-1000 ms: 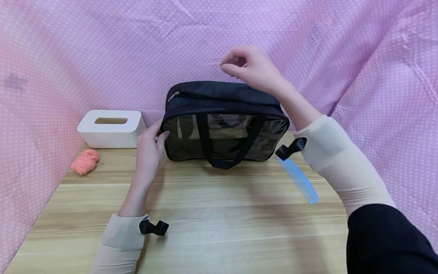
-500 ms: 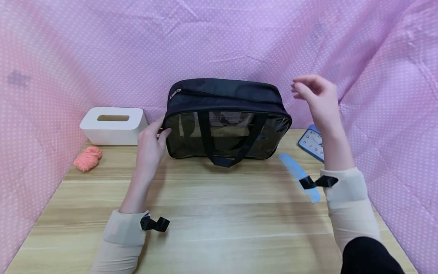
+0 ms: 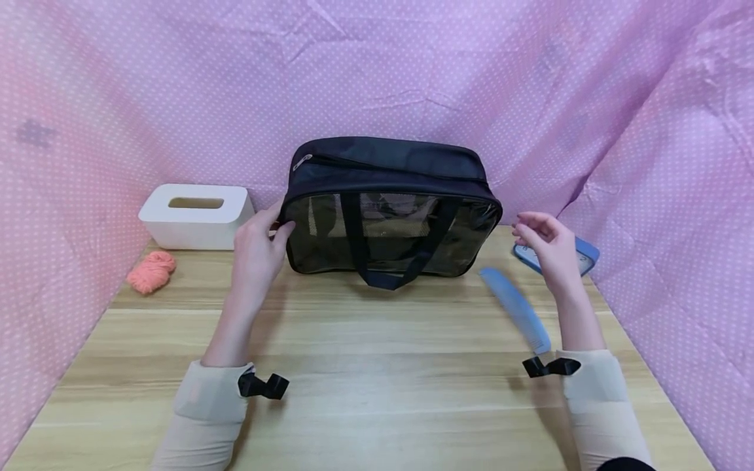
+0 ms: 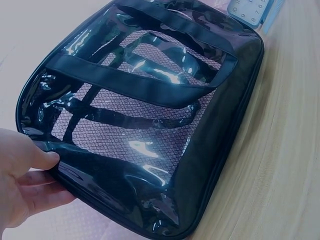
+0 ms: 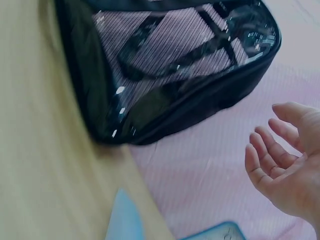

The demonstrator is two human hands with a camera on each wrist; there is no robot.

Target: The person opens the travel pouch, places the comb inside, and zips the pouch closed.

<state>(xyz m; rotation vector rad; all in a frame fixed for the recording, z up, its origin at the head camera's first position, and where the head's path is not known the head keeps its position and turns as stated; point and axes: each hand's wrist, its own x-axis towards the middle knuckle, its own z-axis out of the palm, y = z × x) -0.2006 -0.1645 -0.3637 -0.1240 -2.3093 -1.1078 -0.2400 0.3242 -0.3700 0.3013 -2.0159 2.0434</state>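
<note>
A black bag (image 3: 389, 242) with see-through panels, a strap handle and a top zipper stands upright at the back of the table. My left hand (image 3: 259, 252) pinches its left edge, the thumb (image 4: 47, 159) on the front panel and the fingers behind. Off the bag's right side, my right hand (image 3: 550, 252) hovers with loosely bent fingers, holding nothing. Beneath and behind that hand lies a blue clock (image 3: 586, 255), partly covered by it in the head view. A blue comb (image 3: 516, 311) lies on the table between the bag and the right wrist.
A white tissue box (image 3: 194, 229) stands at the back left, with a bundle of coral yarn (image 3: 151, 272) in front of it. Pink dotted cloth (image 3: 383, 72) hangs behind and along both sides of the wooden table (image 3: 377, 379).
My right hand has moved from above the bag's top to the right, then down beside the clock, which came into view. The left hand keeps its grip on the bag's edge.
</note>
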